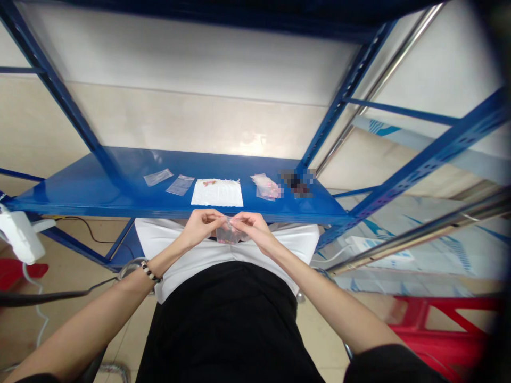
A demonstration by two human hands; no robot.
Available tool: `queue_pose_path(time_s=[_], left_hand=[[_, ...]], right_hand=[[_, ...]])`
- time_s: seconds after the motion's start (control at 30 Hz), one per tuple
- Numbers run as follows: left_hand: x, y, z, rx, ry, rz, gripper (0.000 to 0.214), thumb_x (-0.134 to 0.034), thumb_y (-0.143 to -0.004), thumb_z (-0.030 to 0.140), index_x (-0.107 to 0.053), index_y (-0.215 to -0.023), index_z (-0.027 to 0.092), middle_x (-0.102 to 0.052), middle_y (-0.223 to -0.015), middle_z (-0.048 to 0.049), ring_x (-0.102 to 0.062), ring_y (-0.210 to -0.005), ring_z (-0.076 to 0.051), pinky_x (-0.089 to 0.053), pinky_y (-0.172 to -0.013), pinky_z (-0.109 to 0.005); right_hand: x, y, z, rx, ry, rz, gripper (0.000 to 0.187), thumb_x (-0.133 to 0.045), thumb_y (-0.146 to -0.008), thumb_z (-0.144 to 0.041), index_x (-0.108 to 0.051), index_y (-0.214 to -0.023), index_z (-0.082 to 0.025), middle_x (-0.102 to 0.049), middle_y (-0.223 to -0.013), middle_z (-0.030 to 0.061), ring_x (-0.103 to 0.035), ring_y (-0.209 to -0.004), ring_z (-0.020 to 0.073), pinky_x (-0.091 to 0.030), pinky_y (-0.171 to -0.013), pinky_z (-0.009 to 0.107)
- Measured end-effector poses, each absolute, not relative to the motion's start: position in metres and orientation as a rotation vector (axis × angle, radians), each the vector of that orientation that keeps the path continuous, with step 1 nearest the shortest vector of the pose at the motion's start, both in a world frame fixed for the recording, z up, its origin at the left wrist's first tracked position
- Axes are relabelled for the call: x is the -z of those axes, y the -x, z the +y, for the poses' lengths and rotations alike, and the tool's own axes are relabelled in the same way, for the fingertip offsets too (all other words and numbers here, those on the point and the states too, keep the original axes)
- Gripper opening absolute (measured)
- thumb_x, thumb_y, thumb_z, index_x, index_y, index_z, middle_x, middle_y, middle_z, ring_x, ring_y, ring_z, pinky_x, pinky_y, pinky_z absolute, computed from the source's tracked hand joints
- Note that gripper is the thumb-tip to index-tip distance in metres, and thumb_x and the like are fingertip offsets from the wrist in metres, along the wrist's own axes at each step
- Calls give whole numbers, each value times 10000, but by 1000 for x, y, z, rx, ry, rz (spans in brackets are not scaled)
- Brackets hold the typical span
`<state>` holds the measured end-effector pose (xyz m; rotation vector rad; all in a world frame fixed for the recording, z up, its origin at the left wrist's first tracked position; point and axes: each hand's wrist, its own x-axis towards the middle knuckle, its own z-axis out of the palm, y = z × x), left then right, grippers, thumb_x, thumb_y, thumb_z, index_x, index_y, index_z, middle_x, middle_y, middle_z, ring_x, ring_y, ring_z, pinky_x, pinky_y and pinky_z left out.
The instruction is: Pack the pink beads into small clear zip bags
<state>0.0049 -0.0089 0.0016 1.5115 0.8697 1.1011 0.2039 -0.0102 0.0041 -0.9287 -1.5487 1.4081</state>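
Between my two hands, just in front of the shelf edge and over my lap, hangs a small clear plastic bag (228,234) with tiny pinkish bits at its bottom. My left hand (203,224) pinches its top edge on the left. On the other side my right hand (254,227) pinches the same edge, the fingertips of both hands close together. Nearest to them on the shelf lies a white sheet (217,194) with a few small coloured pieces (209,183) near its back edge. What the pieces are is too small to tell.
Two flat clear bags (158,177) lie left of the sheet on the blue shelf (99,186). Right of it are clear bags with pink contents (266,187) and a blurred-out dark item (297,183). Blue uprights (325,122) frame the shelf; a red stool (423,324) stands at lower right.
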Motion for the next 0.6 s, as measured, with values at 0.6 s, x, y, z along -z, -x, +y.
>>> queue_pose_path(time_s=[0.6], left_hand=[[1, -6, -10, -1063, -1549, 865, 296, -703, -807, 404, -672, -818, 110, -734, -757, -95, -686, -683, -189, -527, -658, -275]], right_hand=[[-7, -203, -12, -1444, 928, -1600, 308, -713, -782, -453, -701, -828, -148, -676, -719, 34, -571, -640, 130, -417, -598, 239]])
